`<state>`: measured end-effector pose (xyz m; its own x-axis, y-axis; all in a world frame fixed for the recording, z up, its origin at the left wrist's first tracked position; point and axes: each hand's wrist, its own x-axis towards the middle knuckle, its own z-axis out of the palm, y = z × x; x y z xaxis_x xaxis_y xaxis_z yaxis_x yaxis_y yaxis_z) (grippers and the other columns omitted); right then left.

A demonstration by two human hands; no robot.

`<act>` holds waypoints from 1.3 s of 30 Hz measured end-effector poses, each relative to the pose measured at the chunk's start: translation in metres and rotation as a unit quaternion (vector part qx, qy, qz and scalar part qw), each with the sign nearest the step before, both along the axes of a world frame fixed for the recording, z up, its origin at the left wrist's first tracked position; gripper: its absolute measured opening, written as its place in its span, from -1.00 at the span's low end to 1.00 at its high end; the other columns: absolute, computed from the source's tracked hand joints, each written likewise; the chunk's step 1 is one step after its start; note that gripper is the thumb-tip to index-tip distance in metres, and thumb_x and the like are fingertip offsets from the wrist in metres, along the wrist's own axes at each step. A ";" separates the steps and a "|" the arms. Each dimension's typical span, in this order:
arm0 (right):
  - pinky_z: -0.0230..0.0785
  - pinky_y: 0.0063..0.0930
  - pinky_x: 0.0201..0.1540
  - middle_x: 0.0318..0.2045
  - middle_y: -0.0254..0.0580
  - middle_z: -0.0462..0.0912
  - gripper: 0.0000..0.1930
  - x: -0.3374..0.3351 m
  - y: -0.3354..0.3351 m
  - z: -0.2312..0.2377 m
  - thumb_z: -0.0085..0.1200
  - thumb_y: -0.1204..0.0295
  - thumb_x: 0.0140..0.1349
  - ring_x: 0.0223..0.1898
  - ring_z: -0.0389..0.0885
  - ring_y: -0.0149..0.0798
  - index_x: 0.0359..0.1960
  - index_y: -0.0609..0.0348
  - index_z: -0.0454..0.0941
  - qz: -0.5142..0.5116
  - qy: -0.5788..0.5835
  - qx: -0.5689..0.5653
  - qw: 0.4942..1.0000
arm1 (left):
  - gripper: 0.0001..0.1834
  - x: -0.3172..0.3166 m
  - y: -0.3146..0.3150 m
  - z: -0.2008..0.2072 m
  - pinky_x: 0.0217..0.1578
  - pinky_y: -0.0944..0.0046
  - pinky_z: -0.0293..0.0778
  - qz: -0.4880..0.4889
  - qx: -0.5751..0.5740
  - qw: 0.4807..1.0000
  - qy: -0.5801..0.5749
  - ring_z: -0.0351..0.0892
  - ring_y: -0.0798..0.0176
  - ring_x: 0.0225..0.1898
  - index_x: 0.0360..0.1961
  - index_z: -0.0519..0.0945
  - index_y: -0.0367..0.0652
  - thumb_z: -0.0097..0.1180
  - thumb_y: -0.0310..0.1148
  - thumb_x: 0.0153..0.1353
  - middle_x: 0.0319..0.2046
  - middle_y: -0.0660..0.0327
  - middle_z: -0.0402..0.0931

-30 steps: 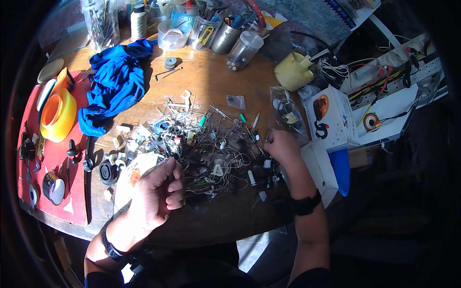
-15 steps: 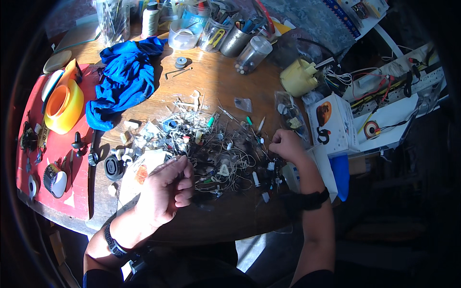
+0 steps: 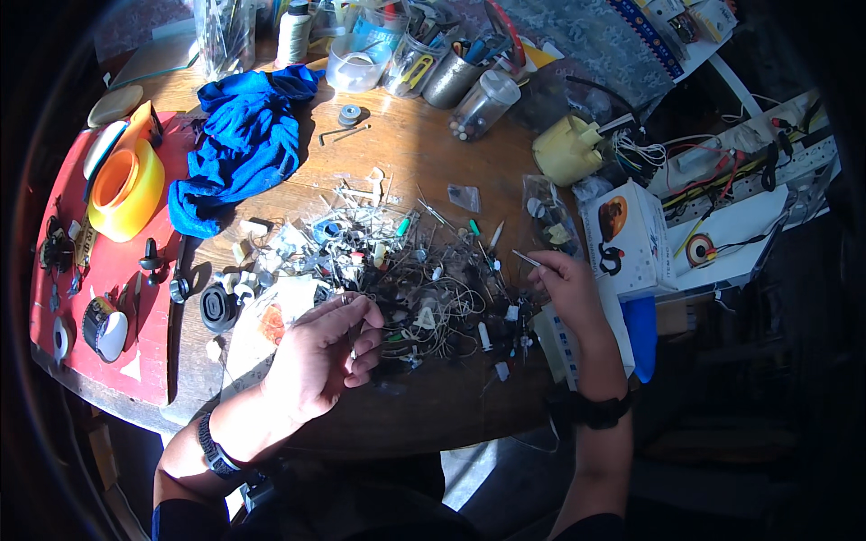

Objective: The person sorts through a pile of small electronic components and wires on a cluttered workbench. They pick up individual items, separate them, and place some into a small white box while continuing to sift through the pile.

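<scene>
My right hand [image 3: 566,284] is raised slightly at the right edge of the pile, pinching a thin metal rod [image 3: 527,259] whose tip points to the upper left. My left hand [image 3: 327,352] is closed in front of the pile, in bright sun. A thin, shiny piece seems to show between its curled fingers, but I cannot make out its kind. Before both hands spreads a tangled heap of small parts [image 3: 424,288], with wires, pins and plastic bits. A white sheet [image 3: 251,347] with an orange patch lies partly under my left hand.
A blue cloth [image 3: 239,149] lies at the far left, beside a red board [image 3: 140,383] bearing a yellow-orange tape dispenser [image 3: 131,203]. Jars and cups of tools line the back, including a metal cup [image 3: 451,83]. To the right stand a white box [image 3: 631,239] and a yellow container [image 3: 566,149].
My right hand has lifted from the pile and shifted a little right, now with the thin rod showing in its fingers. My left hand has moved slightly right, its fingers a little looser.
</scene>
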<state>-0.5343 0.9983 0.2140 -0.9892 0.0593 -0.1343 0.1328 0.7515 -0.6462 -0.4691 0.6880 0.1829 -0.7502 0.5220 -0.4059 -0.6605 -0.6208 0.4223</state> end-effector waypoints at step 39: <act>0.37 -0.32 -0.35 -0.39 -0.17 0.46 -0.82 0.141 -0.040 -0.022 0.12 0.47 0.03 -0.35 0.49 -0.16 -0.31 0.21 0.47 0.029 0.021 0.139 0.990 | -0.73 0.003 0.006 -0.008 -0.63 0.47 0.12 0.083 0.013 0.996 0.033 0.19 0.38 -0.59 -0.43 0.30 -0.13 -0.22 -0.19 0.32 -0.61 0.31 0.22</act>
<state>-0.3930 0.9586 0.1925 -0.9963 0.0304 -0.0803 0.0613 0.9070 -0.4167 -0.4659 0.6938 0.1748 -0.8516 0.3976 -0.3416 -0.5191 -0.7304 0.4440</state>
